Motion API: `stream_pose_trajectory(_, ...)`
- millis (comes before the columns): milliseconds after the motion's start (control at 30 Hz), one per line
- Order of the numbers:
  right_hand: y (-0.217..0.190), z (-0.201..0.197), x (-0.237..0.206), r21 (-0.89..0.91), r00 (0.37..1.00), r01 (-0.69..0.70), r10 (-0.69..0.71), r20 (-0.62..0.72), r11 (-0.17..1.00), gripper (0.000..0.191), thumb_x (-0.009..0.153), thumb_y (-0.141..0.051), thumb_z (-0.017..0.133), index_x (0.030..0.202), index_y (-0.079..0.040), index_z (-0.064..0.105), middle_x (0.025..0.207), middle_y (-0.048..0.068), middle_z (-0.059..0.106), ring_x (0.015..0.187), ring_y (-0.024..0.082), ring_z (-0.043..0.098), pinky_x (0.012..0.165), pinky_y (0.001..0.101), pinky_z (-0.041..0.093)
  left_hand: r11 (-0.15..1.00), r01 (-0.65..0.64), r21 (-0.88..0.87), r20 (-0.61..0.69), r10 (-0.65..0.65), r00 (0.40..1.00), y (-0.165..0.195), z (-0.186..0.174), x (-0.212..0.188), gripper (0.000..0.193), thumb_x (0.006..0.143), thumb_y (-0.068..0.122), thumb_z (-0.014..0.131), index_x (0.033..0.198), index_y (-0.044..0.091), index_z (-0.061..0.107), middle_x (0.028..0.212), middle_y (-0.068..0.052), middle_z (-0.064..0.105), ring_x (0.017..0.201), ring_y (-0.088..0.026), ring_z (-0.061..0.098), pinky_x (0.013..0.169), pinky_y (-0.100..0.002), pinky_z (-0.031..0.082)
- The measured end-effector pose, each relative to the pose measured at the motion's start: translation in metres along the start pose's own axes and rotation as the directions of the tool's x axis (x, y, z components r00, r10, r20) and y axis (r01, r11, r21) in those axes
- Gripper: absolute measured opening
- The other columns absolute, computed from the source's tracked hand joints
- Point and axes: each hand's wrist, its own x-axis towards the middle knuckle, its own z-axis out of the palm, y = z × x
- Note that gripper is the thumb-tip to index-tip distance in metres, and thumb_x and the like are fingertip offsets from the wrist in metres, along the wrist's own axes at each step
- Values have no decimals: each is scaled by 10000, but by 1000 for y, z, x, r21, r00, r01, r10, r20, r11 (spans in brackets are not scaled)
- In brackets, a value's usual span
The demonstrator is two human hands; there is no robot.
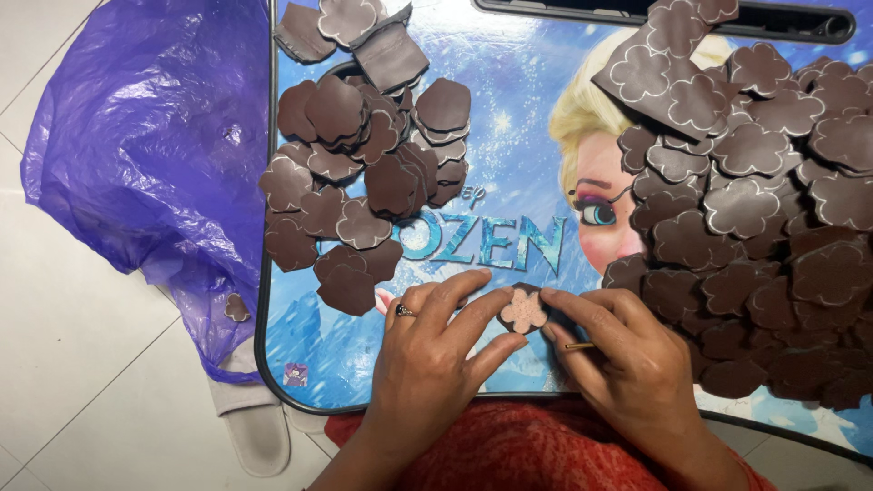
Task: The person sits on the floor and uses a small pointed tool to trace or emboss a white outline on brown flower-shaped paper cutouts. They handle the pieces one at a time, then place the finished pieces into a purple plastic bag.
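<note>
My left hand (432, 350) and my right hand (627, 355) meet over the near edge of a blue picture-printed lap table (509, 136). Between their fingertips they pinch one small brown flower-shaped piece (524, 309), its pale pink face turned up. A dark ring sits on a finger of my left hand. My right hand also has a thin yellow stick (577, 345) tucked under its fingers.
A heap of brown flower-shaped pieces (364, 173) lies on the table's left part, and a larger heap (755, 218) covers the right side. A purple plastic bag (145, 145) lies on the tiled floor to the left. One loose piece (236, 307) rests by the bag.
</note>
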Motion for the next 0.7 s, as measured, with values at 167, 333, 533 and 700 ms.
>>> stream_pose_trajectory(167, 3, -4, 3, 14, 1000, 21, -21, -2, 1000, 414, 780, -173, 822, 1183, -140, 732, 981, 65, 693, 757, 184, 711, 621, 311, 559, 1000, 20, 4, 14, -20, 1000, 3, -1, 3, 472, 808, 312, 862, 1206, 105, 719, 1262, -59, 653, 1068, -245, 617, 917, -390, 479)
stream_pose_trajectory(333, 2, -5, 3, -2, 1000, -8, 8, 28, 1000, 426, 762, -204, 833, 1176, -170, 740, 938, 55, 685, 717, 180, 703, 593, 311, 555, 1000, 12, -9, 25, -12, 1000, 1, -2, 5, 483, 804, 308, 867, 1213, 101, 717, 1270, -63, 650, 1081, -253, 617, 929, -400, 479)
stream_pose_trajectory(533, 0, -3, 5, -29, 999, -15, 16, 51, 999, 407, 773, -203, 823, 1174, -206, 755, 895, 41, 668, 625, 164, 671, 565, 317, 542, 1000, 5, -3, 27, -5, 1000, 0, -1, 4, 452, 818, 303, 858, 1202, 109, 720, 1279, -68, 650, 1064, -241, 620, 922, -399, 478)
stream_pose_trajectory(700, -2, -2, 5, -42, 998, -19, 21, 53, 999, 405, 772, -199, 823, 1172, -208, 758, 899, 43, 666, 625, 164, 670, 564, 321, 539, 1000, -3, -7, 21, 3, 1000, -3, -1, 4, 457, 820, 290, 852, 1216, 105, 720, 1282, -74, 650, 1059, -247, 627, 927, -401, 484)
